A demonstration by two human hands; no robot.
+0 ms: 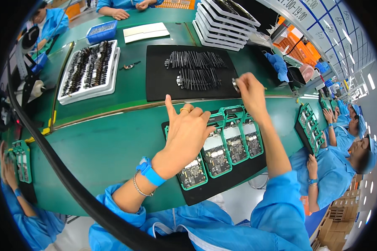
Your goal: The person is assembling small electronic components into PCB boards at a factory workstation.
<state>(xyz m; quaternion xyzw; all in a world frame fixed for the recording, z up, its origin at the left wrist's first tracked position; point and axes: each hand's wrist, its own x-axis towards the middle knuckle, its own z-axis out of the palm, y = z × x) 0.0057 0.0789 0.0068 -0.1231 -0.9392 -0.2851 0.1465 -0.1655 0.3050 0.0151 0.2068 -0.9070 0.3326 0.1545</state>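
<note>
Black cable [72,184] runs left of left hand [186,127]: index extended, other fingers curled, contents indeterminable. Right hand [249,93] pinches small silvery part [235,85]. Green-framed circuit boards [217,161] lie between left hand and right forearm.

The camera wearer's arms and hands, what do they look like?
The sleeves are blue and loose. The gloveless left hand has a yellowish ring, plus a blue wrist strap and silvery chain bracelet; the gloveless right hand shows no jewellery.
</note>
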